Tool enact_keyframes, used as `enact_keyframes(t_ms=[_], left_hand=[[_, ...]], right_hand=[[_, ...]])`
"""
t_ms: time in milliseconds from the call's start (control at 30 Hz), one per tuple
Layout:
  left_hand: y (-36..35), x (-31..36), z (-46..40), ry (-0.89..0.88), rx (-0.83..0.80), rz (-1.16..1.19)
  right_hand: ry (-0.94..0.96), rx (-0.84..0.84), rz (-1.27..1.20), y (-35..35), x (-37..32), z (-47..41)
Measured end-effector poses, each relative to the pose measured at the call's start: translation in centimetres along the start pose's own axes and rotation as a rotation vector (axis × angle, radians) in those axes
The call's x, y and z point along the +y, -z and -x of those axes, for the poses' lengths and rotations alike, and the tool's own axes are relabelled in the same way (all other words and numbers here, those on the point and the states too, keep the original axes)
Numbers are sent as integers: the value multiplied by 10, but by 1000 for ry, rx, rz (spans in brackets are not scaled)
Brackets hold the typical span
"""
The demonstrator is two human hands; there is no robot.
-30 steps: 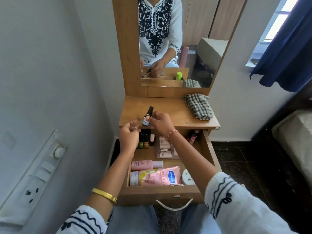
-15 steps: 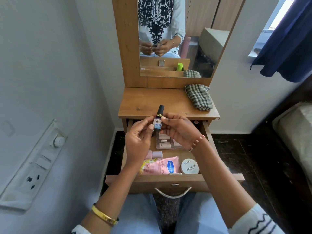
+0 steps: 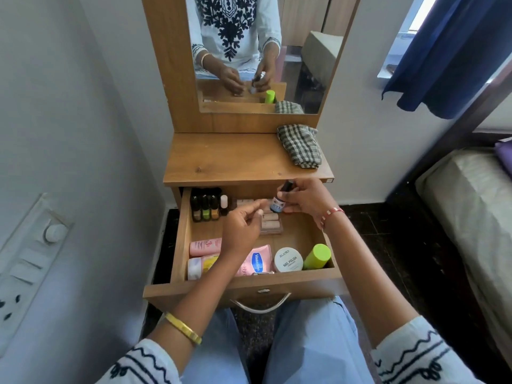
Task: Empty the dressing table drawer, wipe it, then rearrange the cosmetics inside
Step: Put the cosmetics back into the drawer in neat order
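The drawer (image 3: 181, 239) is standing pulled out under the dressing table top (image 3: 235, 159), and you're sitting right in front of it with both hands over it. Your right hand (image 3: 304, 200) is pinching a small dark-capped bottle (image 3: 280, 199) by its sides, holding it upright above the back of the drawer. Your left hand (image 3: 243, 228) is hovering just beside it, fingers loosely curled and gripping nothing. Behind it, 3 dark-capped nail polish bottles (image 3: 205, 207) are lining up in the back left corner with a white-capped one (image 3: 224, 204) beside them, and a clear palette (image 3: 270, 220) is lying under your hands. Along the front, a pink bottle (image 3: 205, 246) and a pink Vaseline tube (image 3: 257, 261) are lying flat, with a white nail polish remover jar (image 3: 288, 259) and a lime green capped bottle (image 3: 317, 256) to their right. A checked cloth (image 3: 300, 146) is resting on the top's right side.
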State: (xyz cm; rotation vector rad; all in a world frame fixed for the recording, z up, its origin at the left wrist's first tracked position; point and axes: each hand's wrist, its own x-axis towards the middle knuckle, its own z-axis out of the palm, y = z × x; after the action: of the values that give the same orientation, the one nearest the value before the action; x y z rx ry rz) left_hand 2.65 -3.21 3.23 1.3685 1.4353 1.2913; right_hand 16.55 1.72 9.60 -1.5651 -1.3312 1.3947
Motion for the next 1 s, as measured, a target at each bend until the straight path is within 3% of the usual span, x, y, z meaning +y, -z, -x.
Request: enact_keyframes(t_ms=[167,433,833,1000], left_hand=[[-7,-25,-12,137,-171,-368],[-1,-40,-14,169,-328,-827],[7,-38,-6,249,-397,-868],[22,-38,-6,261,-388,-768]], right_hand=[[-17,218,656,14,33,-17],[-43,265,910,-3,54,-20],[67,166,1125,-5,61,-16],[164,234,1280,-14,56,-14]])
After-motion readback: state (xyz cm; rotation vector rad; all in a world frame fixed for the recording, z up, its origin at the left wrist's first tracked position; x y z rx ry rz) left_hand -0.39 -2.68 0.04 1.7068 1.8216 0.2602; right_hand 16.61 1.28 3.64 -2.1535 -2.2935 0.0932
